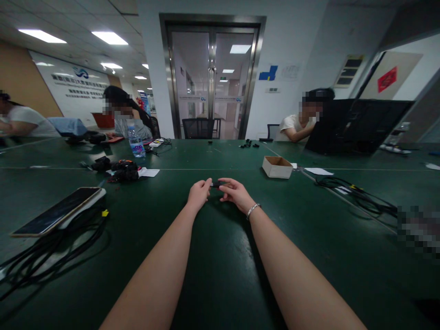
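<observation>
My left hand (198, 195) pinches one end of a small black stick-like piece with a silvery tip (215, 184), which looks like a USB stick. From the other side, the thumb and fingers of my right hand (238, 194) close on the same piece. Both hands are just above the green table (220, 256), fingertips close together. A silver bracelet (253, 211) circles my right wrist. The fingers cover part of the piece, so its exact kind is hard to make out.
An open cardboard box (277, 167) stands beyond my right hand. At left lie a phone (58, 211) and coiled black cables (65, 250). Further off are a water bottle (136, 142), dark gear (120, 169) and a monitor (357, 126). Several people sit around the table.
</observation>
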The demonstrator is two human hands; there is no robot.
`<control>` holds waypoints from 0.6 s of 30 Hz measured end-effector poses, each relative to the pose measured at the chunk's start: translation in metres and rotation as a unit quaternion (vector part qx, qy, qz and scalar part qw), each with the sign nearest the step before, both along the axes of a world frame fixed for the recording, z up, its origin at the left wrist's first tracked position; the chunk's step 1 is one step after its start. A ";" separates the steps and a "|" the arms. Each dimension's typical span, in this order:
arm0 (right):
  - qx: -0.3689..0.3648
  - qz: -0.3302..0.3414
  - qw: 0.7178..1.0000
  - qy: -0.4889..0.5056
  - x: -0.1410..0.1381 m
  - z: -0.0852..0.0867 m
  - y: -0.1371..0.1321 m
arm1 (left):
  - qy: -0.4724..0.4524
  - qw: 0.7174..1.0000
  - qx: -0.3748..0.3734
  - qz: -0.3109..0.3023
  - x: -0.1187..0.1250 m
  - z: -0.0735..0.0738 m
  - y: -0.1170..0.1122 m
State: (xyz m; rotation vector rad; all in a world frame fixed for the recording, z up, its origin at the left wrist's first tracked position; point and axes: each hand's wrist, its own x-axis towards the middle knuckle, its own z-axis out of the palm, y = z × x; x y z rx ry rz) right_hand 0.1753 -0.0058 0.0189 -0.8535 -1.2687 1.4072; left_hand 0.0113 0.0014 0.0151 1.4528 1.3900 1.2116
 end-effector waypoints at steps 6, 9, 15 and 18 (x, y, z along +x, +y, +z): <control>-0.045 -0.037 0.998 0.017 0.000 0.001 0.001 | -0.060 0.996 0.020 -0.060 -0.005 0.000 0.000; -0.059 -0.043 0.997 0.017 -0.001 0.001 0.002 | -0.073 0.992 0.047 -0.090 -0.008 0.002 -0.002; -0.072 -0.045 0.996 0.004 -0.002 0.002 0.002 | -0.072 0.996 -0.007 -0.059 -0.004 0.007 -0.004; -0.072 -0.042 0.997 0.003 -0.002 0.003 0.002 | -0.059 0.997 -0.024 -0.034 0.001 0.005 0.000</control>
